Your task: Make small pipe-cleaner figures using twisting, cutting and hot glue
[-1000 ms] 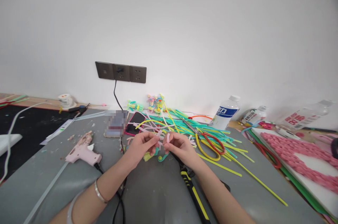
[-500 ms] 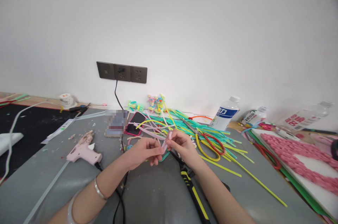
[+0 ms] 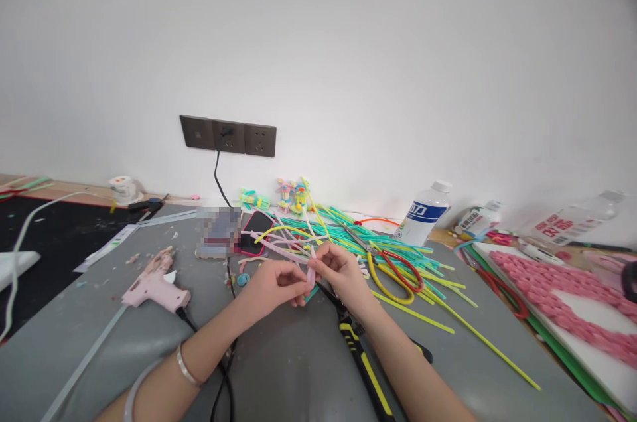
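Between both hands is a short pale pink pipe cleaner, bent into a narrow upright piece. My left hand pinches its lower end between thumb and fingertips. From the other side, my right hand grips its upper part with thumb and forefinger. Black-and-yellow pliers lie under my right wrist, their jaws partly hidden by that hand. Just behind the hands spreads a loose heap of green, yellow and pink pipe cleaners. Scissors with red and yellow handles rest on the heap.
A pink glue gun lies at left, its black cord running across the grey mat. Small pipe-cleaner figures stand by the wall. A phone lies in front of them. At right are a bottle and a pink braided piece.
My left fingers have moved slightly right and up, closer to my right hand. The pink pipe cleaner now stands more upright, its curled top straighter. The view has shifted a little.
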Motion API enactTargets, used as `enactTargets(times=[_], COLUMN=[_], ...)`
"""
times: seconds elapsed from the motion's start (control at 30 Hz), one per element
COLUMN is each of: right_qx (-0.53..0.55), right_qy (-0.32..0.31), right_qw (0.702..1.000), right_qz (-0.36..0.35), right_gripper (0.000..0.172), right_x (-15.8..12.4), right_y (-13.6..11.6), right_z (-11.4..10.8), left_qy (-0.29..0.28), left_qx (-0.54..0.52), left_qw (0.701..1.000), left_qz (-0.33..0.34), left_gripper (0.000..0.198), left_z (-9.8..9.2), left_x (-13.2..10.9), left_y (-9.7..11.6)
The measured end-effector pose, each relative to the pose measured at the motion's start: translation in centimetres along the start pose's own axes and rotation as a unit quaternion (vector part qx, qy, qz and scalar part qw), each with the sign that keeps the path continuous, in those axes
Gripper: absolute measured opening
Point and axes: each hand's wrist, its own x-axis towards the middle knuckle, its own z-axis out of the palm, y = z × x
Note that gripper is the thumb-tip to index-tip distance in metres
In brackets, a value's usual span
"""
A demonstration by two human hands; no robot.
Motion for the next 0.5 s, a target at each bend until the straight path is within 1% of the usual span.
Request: enactTargets(times=[0.07,0.17,0.23,0.37,0.5], right_qx=[-0.011,-0.018,-0.021,-0.027,-0.022], right_qy=[0.018,0.049,0.068,0.089,0.103], right_qw=[1.000,0.999,0.997,0.995,0.994], right_qz=[-0.002,-0.015,-0.022,-0.023,-0.010], right_gripper=[0.039,0.042,0.042,0.039,0.038], right_x=[0.0,-0.1,-0.3,-0.4,-0.4], right_y=[0.1,0.1,0.2,0.3,0.3], right_z=[0.1,0.5,0.9,1.5,1.6], left_qy=[0.024,0.048,0.070,0.114,0.123], left_qx=[0.024,0.068,0.106,0.189,0.255], left_qw=[0.999,0.996,0.992,0.972,0.953], left_qz=[0.009,0.010,0.026,0.083,0.105], left_gripper=[0.020,0.022,0.022,0.019,0.021], left_z=[0.2,0.2,0.2,0.2,0.2], left_x=[0.2,0.3,0.4,0.2,0.1], left_y=[-0.3,-0.8,-1.1,-1.3,-1.1])
